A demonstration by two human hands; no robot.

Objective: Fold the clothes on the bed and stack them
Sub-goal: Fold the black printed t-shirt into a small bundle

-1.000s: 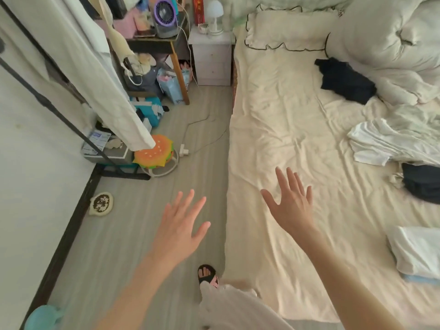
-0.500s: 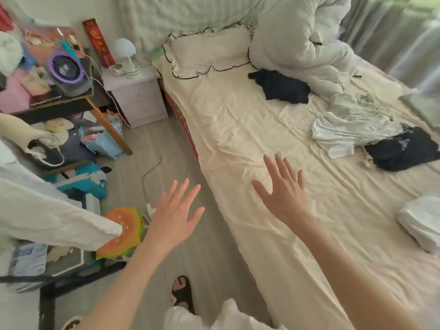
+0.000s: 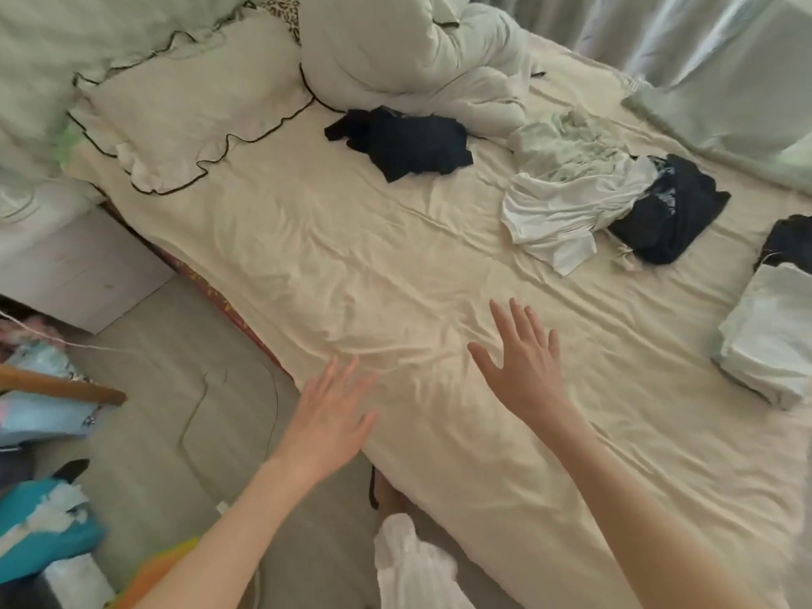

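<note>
Both my hands hover with fingers spread and hold nothing. My left hand (image 3: 327, 421) is over the near edge of the bed (image 3: 351, 257). My right hand (image 3: 525, 362) is above the bare cream sheet. Unfolded clothes lie farther back: a dark garment (image 3: 408, 142) near the duvet, a crumpled white and pale green heap (image 3: 567, 186), and a black garment (image 3: 668, 217) against its right side. A folded pale stack (image 3: 773, 336) sits at the bed's right, with another dark piece (image 3: 791, 239) just behind it.
A pillow with black trim (image 3: 189, 120) and a bunched duvet (image 3: 413, 50) fill the head of the bed. A white nightstand (image 3: 66, 265) stands to the left. Bags and clutter (image 3: 39, 520) crowd the floor at lower left. Curtains (image 3: 703, 41) hang beyond the bed.
My view has swung right from the floor and clothes rack onto the bed. Both hands stay spread and empty, the left one now reaching the bed's edge.
</note>
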